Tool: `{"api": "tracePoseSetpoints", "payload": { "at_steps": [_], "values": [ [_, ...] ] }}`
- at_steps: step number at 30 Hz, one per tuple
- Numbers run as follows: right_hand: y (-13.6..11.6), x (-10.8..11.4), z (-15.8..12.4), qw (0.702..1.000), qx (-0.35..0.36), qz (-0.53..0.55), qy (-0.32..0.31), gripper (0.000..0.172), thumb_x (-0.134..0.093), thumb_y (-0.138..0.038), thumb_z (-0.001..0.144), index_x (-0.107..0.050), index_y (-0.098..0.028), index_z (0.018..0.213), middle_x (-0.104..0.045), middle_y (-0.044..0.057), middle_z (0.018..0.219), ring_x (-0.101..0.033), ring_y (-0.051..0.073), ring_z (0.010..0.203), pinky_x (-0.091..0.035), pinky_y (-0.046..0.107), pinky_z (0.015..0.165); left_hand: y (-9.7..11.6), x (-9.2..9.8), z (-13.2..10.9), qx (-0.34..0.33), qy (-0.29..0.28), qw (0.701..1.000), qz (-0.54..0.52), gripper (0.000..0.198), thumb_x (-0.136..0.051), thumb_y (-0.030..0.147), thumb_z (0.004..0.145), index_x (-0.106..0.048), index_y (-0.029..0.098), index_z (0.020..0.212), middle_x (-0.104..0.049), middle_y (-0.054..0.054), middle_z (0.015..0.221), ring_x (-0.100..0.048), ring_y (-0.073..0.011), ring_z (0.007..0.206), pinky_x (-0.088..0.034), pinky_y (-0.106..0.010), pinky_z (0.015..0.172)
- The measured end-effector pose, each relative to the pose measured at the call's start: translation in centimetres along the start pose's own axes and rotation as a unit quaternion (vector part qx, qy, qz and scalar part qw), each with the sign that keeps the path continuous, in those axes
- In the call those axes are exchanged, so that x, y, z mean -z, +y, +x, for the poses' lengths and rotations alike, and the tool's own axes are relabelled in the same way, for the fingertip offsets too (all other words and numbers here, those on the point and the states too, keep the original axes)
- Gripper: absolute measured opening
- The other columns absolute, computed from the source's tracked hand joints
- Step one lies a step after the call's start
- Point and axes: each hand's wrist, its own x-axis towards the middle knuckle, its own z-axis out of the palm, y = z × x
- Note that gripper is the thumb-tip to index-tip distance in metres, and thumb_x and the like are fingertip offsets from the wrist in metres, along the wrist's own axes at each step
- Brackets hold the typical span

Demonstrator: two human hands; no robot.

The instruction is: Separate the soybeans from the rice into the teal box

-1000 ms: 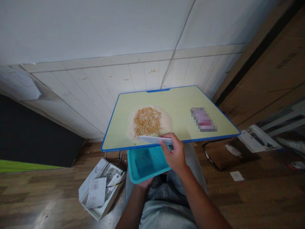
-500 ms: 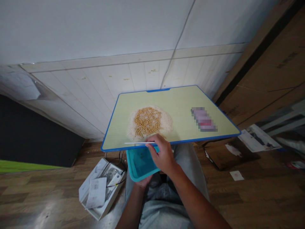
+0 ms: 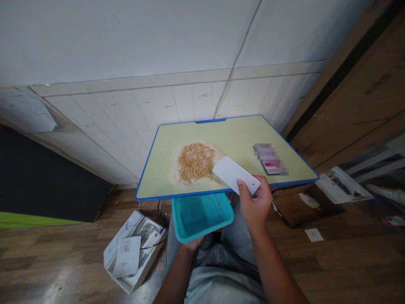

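My right hand point(image 3: 257, 204) grips a white flat plastic scraper point(image 3: 232, 172) by its near end, thumb on top beside a small hole. The scraper slants over the table's front edge, its far end at the right side of a mixed heap. Yellow soybeans point(image 3: 193, 162) lie in the middle of that heap, ringed by pale grains like rice point(image 3: 175, 174). Under the front edge, my left hand point(image 3: 193, 243) supports a teal plastic tray point(image 3: 202, 234) from below, fingers mostly hidden. A few beans lie at the tray's far right inside.
The small folding table point(image 3: 236, 131) has a blue rim and stands against a white wall. A phone point(image 3: 271, 162), partly blurred out, lies on its right. An open white box point(image 3: 136, 249) with papers and cables sits on the floor at left; cardboard boxes point(image 3: 354, 109) stand at right.
My right hand has moved right with the scraper, which has turned from edge-on to showing its broad face. More of the tray shows, including beans inside it.
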Motion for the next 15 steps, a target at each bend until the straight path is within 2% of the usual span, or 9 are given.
{"api": "tracePoseSetpoints", "payload": {
  "at_steps": [3,7,11,15],
  "values": [
    [0.8,0.9,1.1,1.0,-0.014,0.005,0.002,0.028,-0.093,-0.048,0.104,-0.074,-0.028,0.105,-0.077,-0.002,0.083,-0.071,0.023,0.071,-0.055,0.03,0.064,-0.6,0.1,0.3,0.003,-0.015,1.0,-0.001,0.06,-0.046,0.053,0.123,-0.104,0.041,0.135,-0.101,-0.003,0.15,-0.094,-0.0332,0.145,-0.071,-0.058,0.132],
    [1.5,1.6,1.6,0.999,-0.046,0.006,-0.012,0.031,-0.094,-0.051,0.102,-0.072,-0.029,0.103,-0.075,-0.003,0.08,-0.071,0.024,0.071,-0.055,0.031,0.065,-1.1,-0.8,0.5,0.019,-0.021,1.0,0.004,0.063,-0.044,0.046,0.124,-0.106,0.04,0.129,-0.102,-0.002,0.145,-0.096,-0.0313,0.14,-0.075,-0.052,0.126],
    [1.6,2.1,1.5,0.998,-0.053,0.001,-0.025,0.03,-0.094,-0.05,0.101,-0.072,-0.029,0.103,-0.076,-0.003,0.08,-0.071,0.024,0.072,-0.055,0.031,0.066,-1.2,-2.4,0.5,0.034,-0.016,0.999,0.007,0.066,-0.041,0.047,0.127,-0.106,0.036,0.125,-0.101,-0.003,0.15,-0.094,-0.0321,0.144,-0.073,-0.052,0.132],
    [1.2,2.4,1.4,0.998,-0.045,-0.006,-0.041,0.027,-0.093,-0.047,0.101,-0.072,-0.029,0.102,-0.075,-0.004,0.079,-0.07,0.023,0.07,-0.052,0.03,0.064,-1.1,-3.8,0.3,0.043,-0.009,0.999,0.01,0.07,-0.037,0.048,0.128,-0.105,0.034,0.134,-0.099,-0.004,0.155,-0.087,-0.0328,0.158,-0.06,-0.055,0.148]
  ]
}}
